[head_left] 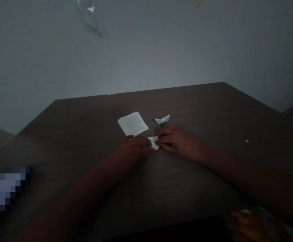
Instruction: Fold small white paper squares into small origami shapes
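Far L, on the dark wood-grain table [199,104], a pixelated blocky shape [4,195] lies at the near side, pale w/ a dark edge; can't tell what it is. Up on the grey wall [161,53], L of ctr, hangs a clear plastic bag [89,16]. Below it, a tiny white bit [111,94] sits at the table's back edge. Then a stack of sq. printed sheets [133,124], set at an angle, just beyond the L hand [137,146]. That hand is partly closed, fingers bent, holding the L side of a small folded paper [153,142] low on the tabletop, approx. ctr. A folded paper boat [162,119] rests beyond it, apart from the stack. R hand [175,139] — fingers curled, tips together — grips the folded paper's R side. Farther R, a white scrap [247,140]; bottom R, some multicoloured patterned material [252,222] — blurry.
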`<state>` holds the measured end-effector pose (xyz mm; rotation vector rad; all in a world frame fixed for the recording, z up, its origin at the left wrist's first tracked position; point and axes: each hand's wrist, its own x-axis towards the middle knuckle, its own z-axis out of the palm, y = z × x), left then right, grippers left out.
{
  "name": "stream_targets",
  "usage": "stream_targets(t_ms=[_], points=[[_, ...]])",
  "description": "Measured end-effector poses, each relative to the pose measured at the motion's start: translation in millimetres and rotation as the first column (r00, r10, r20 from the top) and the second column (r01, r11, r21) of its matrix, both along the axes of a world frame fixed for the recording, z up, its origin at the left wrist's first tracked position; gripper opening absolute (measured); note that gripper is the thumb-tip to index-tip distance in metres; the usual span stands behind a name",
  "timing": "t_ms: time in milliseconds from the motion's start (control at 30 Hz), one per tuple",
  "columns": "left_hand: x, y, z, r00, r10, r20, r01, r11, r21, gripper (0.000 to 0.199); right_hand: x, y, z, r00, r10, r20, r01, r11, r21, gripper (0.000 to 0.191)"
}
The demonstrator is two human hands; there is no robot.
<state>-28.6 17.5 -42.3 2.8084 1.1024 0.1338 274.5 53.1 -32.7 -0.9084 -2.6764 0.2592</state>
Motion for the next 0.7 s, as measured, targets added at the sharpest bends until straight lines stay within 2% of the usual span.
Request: stream_targets(t_ms=[200, 467, 700], points=[[3.7, 0.5, 4.0, 0.999, 0.031, -0.027, -0.033, 0.998, -0.055, 0.057, -2.0, -2.8, 0.9, 1.0, -0.014, 0.005, 0.014, 1.0, 0.024, 0.02], [3.4, -5.9, 9.4, 1.0, 0.015, 0.013, -0.015, 1.0, 0.005, 0.053, -1.3, -2.3, 1.9, 1.0, 0.011, 0.022, -0.011, 1.0, 0.002, 0.021], [-4.2, -0.6, 8.9, 1.0, 0.004, -0.003, -0.004, 0.998, -0.062, 0.058, 0.8, -7.8, 9.0, 0.996, 0.006, 0.084, -0.011, 0.998, 0.057, 0.021]])
